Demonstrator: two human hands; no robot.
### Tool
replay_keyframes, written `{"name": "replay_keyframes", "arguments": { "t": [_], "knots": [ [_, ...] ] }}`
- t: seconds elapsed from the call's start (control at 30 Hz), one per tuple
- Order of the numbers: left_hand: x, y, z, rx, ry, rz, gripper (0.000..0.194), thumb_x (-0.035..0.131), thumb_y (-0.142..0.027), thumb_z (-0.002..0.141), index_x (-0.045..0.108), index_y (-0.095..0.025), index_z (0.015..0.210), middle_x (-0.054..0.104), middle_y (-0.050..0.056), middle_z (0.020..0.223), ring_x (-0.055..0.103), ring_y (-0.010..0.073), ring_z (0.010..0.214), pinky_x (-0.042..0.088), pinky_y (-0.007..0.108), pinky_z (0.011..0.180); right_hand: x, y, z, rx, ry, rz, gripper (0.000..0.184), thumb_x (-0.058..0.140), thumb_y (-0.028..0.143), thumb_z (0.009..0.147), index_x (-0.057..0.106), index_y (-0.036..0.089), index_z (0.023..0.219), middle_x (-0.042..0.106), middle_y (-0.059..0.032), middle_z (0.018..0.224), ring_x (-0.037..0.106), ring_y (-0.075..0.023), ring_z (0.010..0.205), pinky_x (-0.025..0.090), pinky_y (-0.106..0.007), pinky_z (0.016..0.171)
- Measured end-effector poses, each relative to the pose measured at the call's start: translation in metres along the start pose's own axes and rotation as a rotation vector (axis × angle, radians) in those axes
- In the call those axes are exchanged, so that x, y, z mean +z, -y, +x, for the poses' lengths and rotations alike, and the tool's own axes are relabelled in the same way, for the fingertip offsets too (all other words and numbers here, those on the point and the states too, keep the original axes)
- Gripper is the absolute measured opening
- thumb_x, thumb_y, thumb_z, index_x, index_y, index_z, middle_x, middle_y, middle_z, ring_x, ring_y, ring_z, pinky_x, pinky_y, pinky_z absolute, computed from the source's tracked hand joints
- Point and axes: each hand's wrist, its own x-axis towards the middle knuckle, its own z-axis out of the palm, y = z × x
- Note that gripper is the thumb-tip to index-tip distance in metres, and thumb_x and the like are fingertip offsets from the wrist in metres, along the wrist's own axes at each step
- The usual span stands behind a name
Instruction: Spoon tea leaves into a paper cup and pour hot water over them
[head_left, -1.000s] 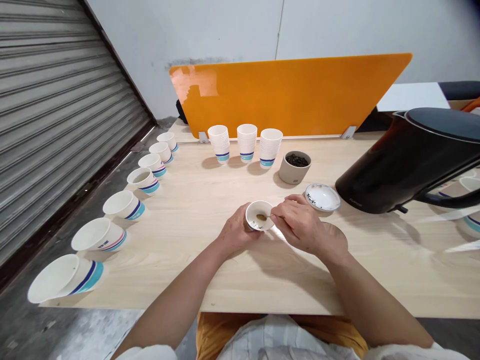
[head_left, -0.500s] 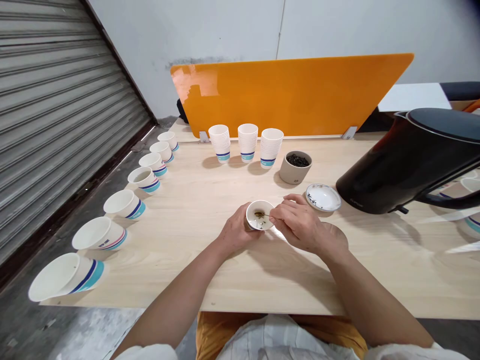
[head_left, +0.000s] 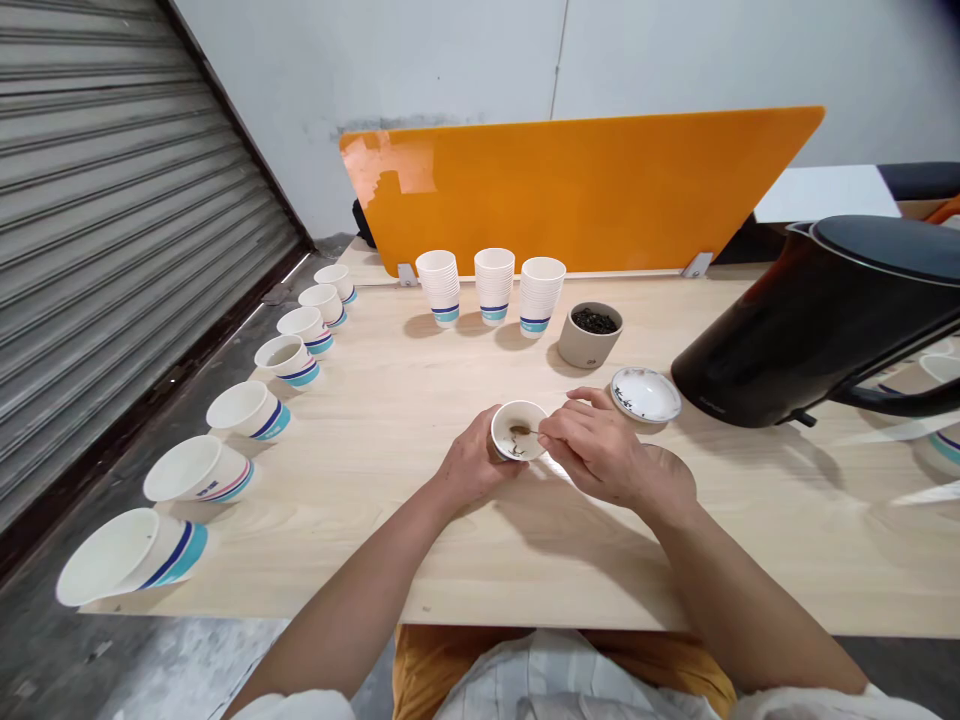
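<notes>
I log: left hand (head_left: 472,460) cradles white porcelain cup (head_left: 529,446); right hand (head_left: 600,450) pinches thin spoon (head_left: 530,432) over tea leaves (head_left: 517,431); hands match the earlier frame.

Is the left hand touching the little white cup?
Touching. The head view shows the left hand wrapped against the side of the little white cup, with no gap between them.

Before me on the table (head_left: 337,440), the porcelain cup (head_left: 517,431), a saucer (head_left: 645,395) and kettle (head_left: 810,330) to its right, paper cups (head_left: 493,285) far and left.

Warehouse-like room: steel roller shutter (head_left: 127,230), concrete floor (head_left: 172,665), wooden work table (head_left: 360,560).
</notes>
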Motion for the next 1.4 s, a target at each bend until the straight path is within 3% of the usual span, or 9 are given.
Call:
{"name": "replay_keyframes", "arguments": {
  "t": [0.2, 0.43, 0.57, 0.7, 0.93, 1.2, 1.4],
  "knots": [
    [-0.001, -0.002, 0.003, 0.012, 0.006, 0.015, 0.069, 0.074, -0.026, 0.065, 0.051, -0.027, 0.13, 0.06, 0.0, 0.124, 0.058, 0.0195, 0.108, 0.048, 0.028, 0.089, 0.007, 0.001, -0.003, 0.005, -0.007, 0.177, 0.012, 0.048, 0.014, 0.095, 0.052, 0.019, 0.085, 0.06, 0.0029, 0.069, 0.051, -0.0104, 0.062, 0.039, -0.036, 0.09],
    [-0.001, -0.002, 0.001, 0.008, 0.005, 0.001, 0.072, 0.075, -0.029, 0.067, 0.048, -0.028, 0.134, 0.057, -0.001, 0.13, 0.055, 0.0192, 0.116, 0.045, 0.029, 0.099, 0.008, -0.001, -0.003, -0.007, -0.03, 0.016, 0.011, 0.047, 0.011, 0.094, 0.052, 0.018, 0.087, 0.064, 0.0002, 0.073, 0.054, -0.013, 0.068, 0.038, -0.038, 0.09],
    [0.0, -0.001, 0.001, -0.011, 0.002, 0.018, 0.074, 0.075, -0.029, 0.067, 0.047, -0.031, 0.135, 0.056, -0.002, 0.13, 0.055, 0.0188, 0.117, 0.046, 0.027, 0.097, 0.006, 0.0, -0.003, 0.042, -0.051, 0.085, 0.011, 0.049, 0.012, 0.093, 0.053, 0.018, 0.084, 0.056, 0.0031, 0.064, 0.048, -0.011, 0.06, 0.039, -0.039, 0.092],
    [-0.002, -0.003, 0.002, 0.006, 0.008, 0.011, 0.071, 0.075, -0.028, 0.066, 0.049, -0.031, 0.132, 0.058, -0.003, 0.128, 0.057, 0.0181, 0.114, 0.047, 0.026, 0.093, 0.011, 0.001, -0.005, 0.056, -0.041, 0.194, 0.01, 0.05, 0.013, 0.094, 0.054, 0.019, 0.087, 0.061, 0.0046, 0.069, 0.052, -0.01, 0.063, 0.035, -0.039, 0.099],
    [-0.001, -0.002, 0.0, 0.017, 0.004, 0.003, 0.07, 0.075, -0.028, 0.068, 0.048, -0.032, 0.132, 0.057, -0.003, 0.129, 0.056, 0.0176, 0.116, 0.045, 0.027, 0.097, 0.009, 0.001, -0.002, 0.043, -0.06, 0.006, 0.011, 0.048, 0.013, 0.093, 0.054, 0.017, 0.086, 0.06, 0.0019, 0.067, 0.054, -0.0125, 0.063, 0.035, -0.042, 0.1],
    [0.0, 0.0, 0.003, 0.046, 0.003, 0.014, 0.069, 0.075, -0.028, 0.067, 0.05, -0.03, 0.132, 0.059, -0.001, 0.125, 0.058, 0.0182, 0.11, 0.047, 0.027, 0.091, 0.013, 0.002, -0.005, 0.098, -0.058, 0.168, 0.011, 0.049, 0.014, 0.095, 0.054, 0.02, 0.088, 0.061, 0.0052, 0.069, 0.054, -0.0095, 0.061, 0.033, -0.04, 0.104],
    [0.002, 0.001, 0.003, 0.0, -0.033, 0.029, 0.076, 0.076, -0.029, 0.065, 0.047, -0.027, 0.136, 0.057, 0.002, 0.129, 0.056, 0.0215, 0.115, 0.047, 0.03, 0.097, 0.01, 0.0, -0.005, 0.139, -0.105, 0.084, 0.013, 0.047, 0.015, 0.096, 0.053, 0.02, 0.085, 0.064, 0.0042, 0.068, 0.057, -0.01, 0.06, 0.035, -0.04, 0.102]
  ]
}}
